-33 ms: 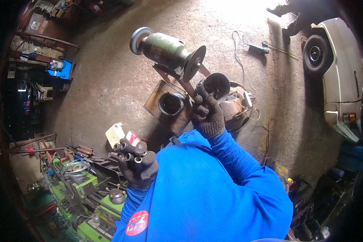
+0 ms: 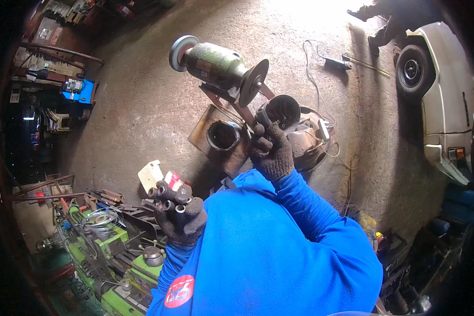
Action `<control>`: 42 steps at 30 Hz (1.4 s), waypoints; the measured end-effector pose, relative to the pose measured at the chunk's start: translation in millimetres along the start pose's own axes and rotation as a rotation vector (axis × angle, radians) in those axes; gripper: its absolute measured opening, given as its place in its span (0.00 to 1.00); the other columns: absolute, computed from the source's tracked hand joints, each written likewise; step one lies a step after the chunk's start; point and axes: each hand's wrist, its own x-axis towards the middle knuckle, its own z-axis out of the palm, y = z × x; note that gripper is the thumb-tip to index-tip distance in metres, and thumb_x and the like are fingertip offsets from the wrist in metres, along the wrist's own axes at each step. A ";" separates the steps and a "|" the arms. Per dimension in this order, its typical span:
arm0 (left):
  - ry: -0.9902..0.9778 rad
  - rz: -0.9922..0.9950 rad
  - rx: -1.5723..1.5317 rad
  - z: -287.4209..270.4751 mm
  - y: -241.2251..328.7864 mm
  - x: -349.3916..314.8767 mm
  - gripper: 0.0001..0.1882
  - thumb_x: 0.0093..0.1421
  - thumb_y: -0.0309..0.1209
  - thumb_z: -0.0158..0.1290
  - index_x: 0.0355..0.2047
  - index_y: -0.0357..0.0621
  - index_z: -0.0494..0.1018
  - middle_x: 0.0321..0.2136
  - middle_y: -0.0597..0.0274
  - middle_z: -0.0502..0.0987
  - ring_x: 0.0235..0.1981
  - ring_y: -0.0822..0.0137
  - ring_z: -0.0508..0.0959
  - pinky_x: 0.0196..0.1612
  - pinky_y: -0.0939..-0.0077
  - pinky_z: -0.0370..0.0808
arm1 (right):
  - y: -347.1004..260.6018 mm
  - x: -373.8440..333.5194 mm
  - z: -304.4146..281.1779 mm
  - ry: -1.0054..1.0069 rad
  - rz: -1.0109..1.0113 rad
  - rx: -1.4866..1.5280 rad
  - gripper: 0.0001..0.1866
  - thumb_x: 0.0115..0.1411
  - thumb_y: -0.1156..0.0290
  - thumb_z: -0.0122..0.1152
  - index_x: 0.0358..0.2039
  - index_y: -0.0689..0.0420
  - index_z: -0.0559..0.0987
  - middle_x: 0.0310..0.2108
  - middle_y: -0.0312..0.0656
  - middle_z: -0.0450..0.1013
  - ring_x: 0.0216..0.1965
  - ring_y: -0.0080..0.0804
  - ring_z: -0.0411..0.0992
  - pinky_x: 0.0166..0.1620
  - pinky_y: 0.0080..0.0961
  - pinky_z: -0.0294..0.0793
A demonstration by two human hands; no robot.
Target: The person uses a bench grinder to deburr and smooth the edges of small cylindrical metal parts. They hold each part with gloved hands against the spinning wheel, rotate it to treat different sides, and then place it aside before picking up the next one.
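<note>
My left hand (image 2: pixel 181 221), in a dark knit glove, is closed around several short metal tubes (image 2: pixel 168 205), their open ends facing up. My right hand (image 2: pixel 271 152), gloved the same way, has its fingers curled round a short dark metal tube (image 2: pixel 263 117). That tube is at the near left rim of a round dark metal can (image 2: pixel 290 104); whether they touch I cannot tell. Beyond it stands a green bench grinder (image 2: pixel 210 62) with a grey wheel at its left end and a thin dark disc (image 2: pixel 255 84) at its right end.
An upright open pipe (image 2: pixel 209 141) stands on a metal base below the grinder. A green lathe (image 2: pixel 110 245) is at the lower left, near a cream-and-red box (image 2: pixel 151 176). Cables and a black tool (image 2: pixel 337 65) lie on the floor. A parked vehicle (image 2: pixel 450 89) and a person (image 2: pixel 405 18) are right.
</note>
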 end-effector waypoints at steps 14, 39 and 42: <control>-0.039 -0.020 -0.031 -0.7 -7.8 14.7 0.14 0.80 0.45 0.51 0.61 0.72 0.80 0.55 0.57 0.75 0.46 0.67 0.76 0.34 0.76 0.82 | -12.6 6.4 -3.4 -0.032 -0.042 -0.017 0.24 0.82 0.66 0.50 0.76 0.53 0.70 0.42 0.32 0.75 0.28 0.12 0.65 0.30 0.09 0.64; -0.098 -0.047 -0.046 -3.3 -11.0 12.2 0.16 0.80 0.43 0.51 0.65 0.70 0.76 0.59 0.62 0.73 0.53 0.65 0.74 0.40 0.73 0.80 | -41.2 147.7 -97.5 0.407 -0.300 -0.452 0.18 0.71 0.73 0.61 0.60 0.57 0.79 0.35 0.41 0.79 0.26 0.26 0.73 0.27 0.24 0.73; -0.090 -0.035 -0.045 3.0 -13.8 14.5 0.14 0.80 0.43 0.51 0.62 0.71 0.77 0.58 0.63 0.74 0.53 0.66 0.74 0.40 0.73 0.79 | -36.8 137.1 -82.2 0.418 -0.351 -0.505 0.19 0.70 0.75 0.60 0.61 0.59 0.79 0.37 0.43 0.81 0.26 0.27 0.74 0.27 0.25 0.74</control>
